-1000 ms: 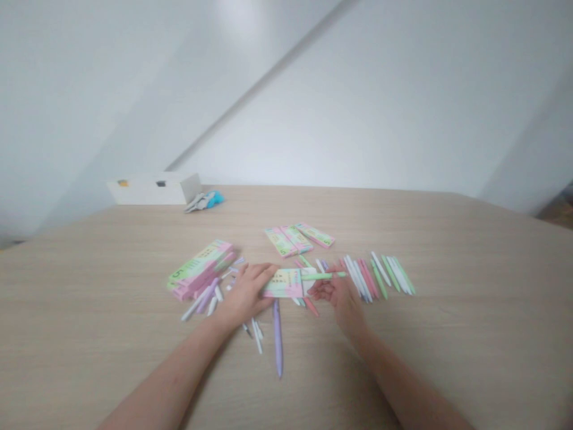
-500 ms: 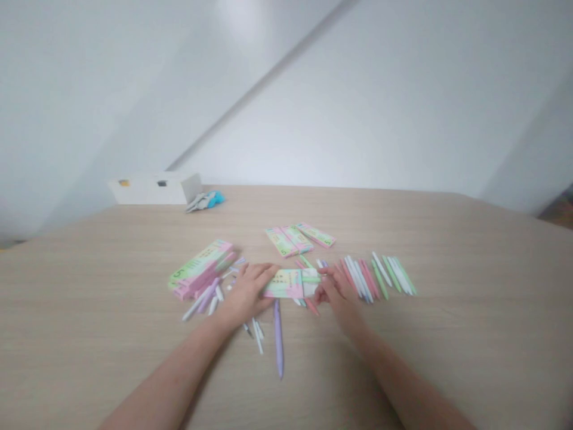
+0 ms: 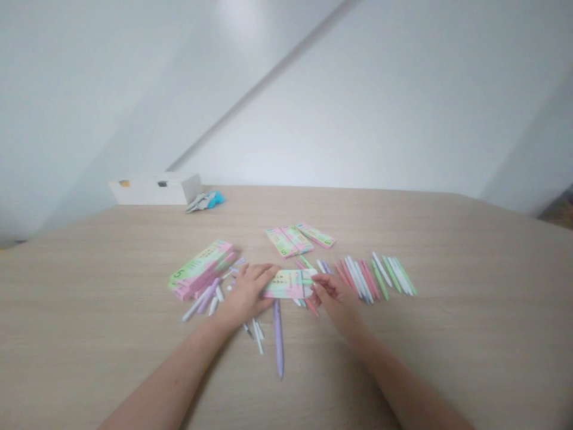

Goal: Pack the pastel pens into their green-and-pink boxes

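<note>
Wooden table (image 3: 447, 334): left hand (image 3: 245, 294) grips a pastel box (image 3: 289, 283); right hand (image 3: 335, 295) pinches a green pen (image 3: 308, 281) at its open end.

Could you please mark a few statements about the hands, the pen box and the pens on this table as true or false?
1. The left hand holds one end of the pastel pen box. True.
2. The right hand lies on the white box. False: it is at the pen box's open end.
3. A purple pen lies nearer the person than the pen box. True.
4. The row of pens lies left of the left hand. False: it lies beyond the right hand.
</note>
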`<state>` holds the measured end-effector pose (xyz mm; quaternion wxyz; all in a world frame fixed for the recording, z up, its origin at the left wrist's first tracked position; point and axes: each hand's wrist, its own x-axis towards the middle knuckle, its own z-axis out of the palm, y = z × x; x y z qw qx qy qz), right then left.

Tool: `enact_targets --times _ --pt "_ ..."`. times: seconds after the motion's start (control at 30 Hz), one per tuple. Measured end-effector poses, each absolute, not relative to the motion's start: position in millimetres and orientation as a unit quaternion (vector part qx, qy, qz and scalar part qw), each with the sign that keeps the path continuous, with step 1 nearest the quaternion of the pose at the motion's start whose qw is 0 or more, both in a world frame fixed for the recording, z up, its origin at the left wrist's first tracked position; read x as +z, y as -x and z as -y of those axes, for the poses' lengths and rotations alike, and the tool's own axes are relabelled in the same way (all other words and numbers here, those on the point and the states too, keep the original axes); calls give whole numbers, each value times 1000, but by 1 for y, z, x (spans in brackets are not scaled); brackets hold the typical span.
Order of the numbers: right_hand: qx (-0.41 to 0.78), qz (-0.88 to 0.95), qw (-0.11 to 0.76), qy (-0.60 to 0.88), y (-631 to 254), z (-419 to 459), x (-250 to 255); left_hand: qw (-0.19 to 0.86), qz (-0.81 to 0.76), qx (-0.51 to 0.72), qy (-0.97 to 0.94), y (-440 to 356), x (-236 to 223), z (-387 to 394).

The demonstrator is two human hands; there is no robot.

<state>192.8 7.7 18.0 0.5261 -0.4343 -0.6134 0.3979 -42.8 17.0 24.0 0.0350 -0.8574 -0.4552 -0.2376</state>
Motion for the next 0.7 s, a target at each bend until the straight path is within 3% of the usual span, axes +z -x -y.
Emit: enact_targets --times 0.23,0.47,0.7 --pt "379 640 497 447 -194 -9 10 33 455 -232 859 43 25 -16" --pt "254 744 473 398 -195 -9 14 30 455 -235 858 43 22 -16" --pt "239 745 472 407 -195 -7 14 31 467 -228 854 44 23 -16"
